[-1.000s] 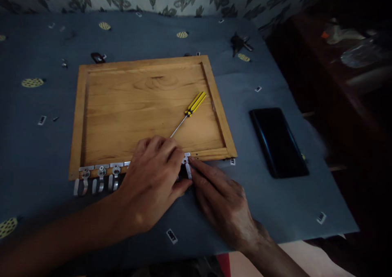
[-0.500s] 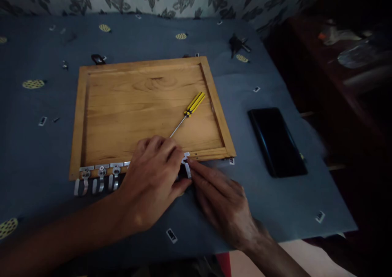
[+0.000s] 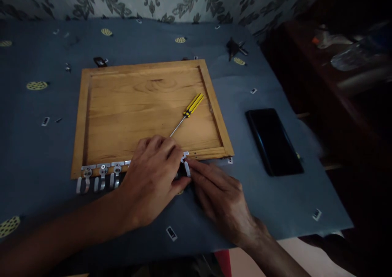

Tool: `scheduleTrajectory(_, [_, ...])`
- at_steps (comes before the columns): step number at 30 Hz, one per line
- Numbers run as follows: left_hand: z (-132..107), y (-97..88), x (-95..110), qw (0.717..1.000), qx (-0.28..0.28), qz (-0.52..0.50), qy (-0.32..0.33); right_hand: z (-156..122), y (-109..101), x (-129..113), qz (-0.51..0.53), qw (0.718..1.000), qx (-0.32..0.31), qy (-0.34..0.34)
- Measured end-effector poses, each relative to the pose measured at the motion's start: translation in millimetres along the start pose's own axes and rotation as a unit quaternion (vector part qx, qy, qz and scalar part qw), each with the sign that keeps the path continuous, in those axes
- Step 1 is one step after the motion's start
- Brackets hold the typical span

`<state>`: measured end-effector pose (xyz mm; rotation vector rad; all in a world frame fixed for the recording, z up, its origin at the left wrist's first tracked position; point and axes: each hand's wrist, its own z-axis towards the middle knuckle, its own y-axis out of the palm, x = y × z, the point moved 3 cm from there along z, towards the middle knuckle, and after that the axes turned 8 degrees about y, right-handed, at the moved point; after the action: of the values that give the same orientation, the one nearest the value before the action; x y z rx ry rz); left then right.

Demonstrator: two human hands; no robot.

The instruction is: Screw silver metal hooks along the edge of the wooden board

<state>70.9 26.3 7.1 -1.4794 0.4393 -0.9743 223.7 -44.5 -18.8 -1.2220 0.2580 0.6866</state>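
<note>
Middle of hook rail (image 3: pixel 101 169) beneath left hand (image 3: pixel 153 181)

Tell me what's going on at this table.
A person's left hand and right hand meet at a small silver metal hook on the near edge of a framed wooden panel; whether either has a grip on it is hidden. Three more silver hooks sit along that edge. A yellow-and-black-handled screwdriver lies on the panel, untouched.

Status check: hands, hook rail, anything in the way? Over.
Left hand over the hook rail at near edge of wooden board, grip hidden. Right hand flat, fingertips touching the end hook. Screwdriver on board, beyond hands.
</note>
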Motion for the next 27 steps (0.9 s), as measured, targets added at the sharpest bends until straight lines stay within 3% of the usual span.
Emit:
scheduleTrajectory(8, [2,-3.0,1,1.0,-0.019,0.011,0.002,1,-1,-1,-0.009,1.0,0.009,-0.01])
scheduleTrajectory(12, [2,-20.2,-8,1.0,-0.016,-0.021,-0.016,1,0,-1,-0.008,1.0,0.009,-0.01])
scheduleTrajectory(20, [-22,-80.1,-67,0.987,0.084,-0.072,-0.118,1,0,-1,-0.014,1.0,0.007,-0.014])
scheduleTrajectory(25, [-57,-91.1,-112,0.962,0.121,-0.073,-0.233,0,3,2,-0.03,0.999,0.021,-0.03])
scheduleTrajectory(27, [-73,-93.6,-132,0.946,0.17,-0.074,-0.265,-1,4,4,-0.032,0.998,0.029,-0.036])
